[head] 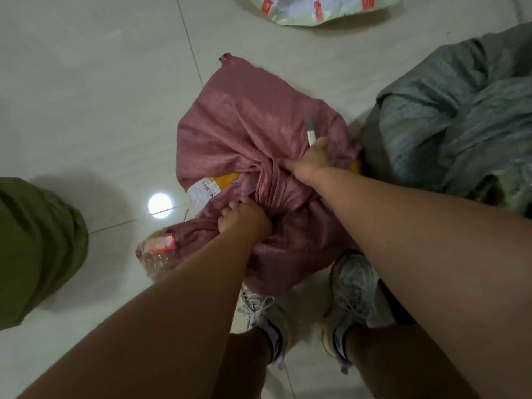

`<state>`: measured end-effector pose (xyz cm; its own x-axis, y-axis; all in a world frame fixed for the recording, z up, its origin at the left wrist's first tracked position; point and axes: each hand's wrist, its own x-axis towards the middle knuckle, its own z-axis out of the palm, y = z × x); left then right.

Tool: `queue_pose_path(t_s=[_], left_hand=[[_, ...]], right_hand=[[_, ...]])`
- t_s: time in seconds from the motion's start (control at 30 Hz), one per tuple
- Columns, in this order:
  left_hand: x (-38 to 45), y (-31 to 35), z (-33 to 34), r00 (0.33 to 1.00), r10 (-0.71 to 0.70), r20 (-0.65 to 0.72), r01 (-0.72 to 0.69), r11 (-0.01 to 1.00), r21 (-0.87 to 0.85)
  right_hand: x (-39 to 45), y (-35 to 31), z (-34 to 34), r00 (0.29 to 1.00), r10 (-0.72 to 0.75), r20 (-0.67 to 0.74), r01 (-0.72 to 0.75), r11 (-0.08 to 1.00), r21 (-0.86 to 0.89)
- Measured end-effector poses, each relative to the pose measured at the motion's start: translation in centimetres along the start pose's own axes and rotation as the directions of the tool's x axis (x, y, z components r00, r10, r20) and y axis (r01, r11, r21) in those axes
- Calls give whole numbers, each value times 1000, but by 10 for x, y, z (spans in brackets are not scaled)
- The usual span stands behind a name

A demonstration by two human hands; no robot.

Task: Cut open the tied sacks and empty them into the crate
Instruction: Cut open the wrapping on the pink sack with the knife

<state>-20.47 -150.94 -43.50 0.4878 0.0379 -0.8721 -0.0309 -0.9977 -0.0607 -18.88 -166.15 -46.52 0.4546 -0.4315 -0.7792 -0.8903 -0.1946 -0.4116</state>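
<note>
Head view is filled at centre by a pink woven sack (253,110), laid on the pale tiled floor (86,82) just ahead of two grey trainers (352,286). A grey-green sack (449,116) is bunched close beside it on the right, and a white printed bag (316,7) lies well apart at the top edge. No crate can be seen in this view.

The pink sack appears already opened: a yellow parcel with a barcode label (214,185) is exposed at a gap in the weave, and a clear packet with a red label (158,250) has slipped out at the lower left. A small white tag (311,133) is fixed to the cloth near the upper grip.

The left hand (244,218) is closed round a gathered fold of the pink cloth. The right hand (312,159) is clenched on another bunch of it, higher up. No cutting tool is seen in either hand.

The emptying step is judged to be in hand. Next, the sack would need to be lifted and tipped mouth-down, with the crate first located and both grips kept firm so that the parcels are not scattered.
</note>
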Motion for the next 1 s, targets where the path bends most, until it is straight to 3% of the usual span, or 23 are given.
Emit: queue_pose_path(t_s=[0.1, 0.23, 0.43, 0.57, 0.73, 1.0], left_hand=[[22, 5, 3, 999, -17, -40, 12, 991, -130], [35, 4, 6, 997, -35, -69, 15, 963, -268], [37, 14, 5, 991, -71, -112, -8, 809, -588], [51, 14, 5, 983, -126, -132, 39, 851, -523], [56, 10, 13, 975, -66, -212, -36, 895, -445], [66, 6, 12, 969, -40, -244, -59, 922, -382]], right_hand=[[13, 3, 12, 989, -38, -143, 32, 998, -46], [21, 4, 17, 968, -91, -234, 84, 996, -39], [24, 9, 5, 934, -104, -343, 103, 994, -22], [22, 14, 1, 954, -92, -284, 98, 995, 7], [22, 17, 12, 991, -56, -122, 57, 998, 0], [40, 19, 27, 978, -43, -205, 46, 999, 10]])
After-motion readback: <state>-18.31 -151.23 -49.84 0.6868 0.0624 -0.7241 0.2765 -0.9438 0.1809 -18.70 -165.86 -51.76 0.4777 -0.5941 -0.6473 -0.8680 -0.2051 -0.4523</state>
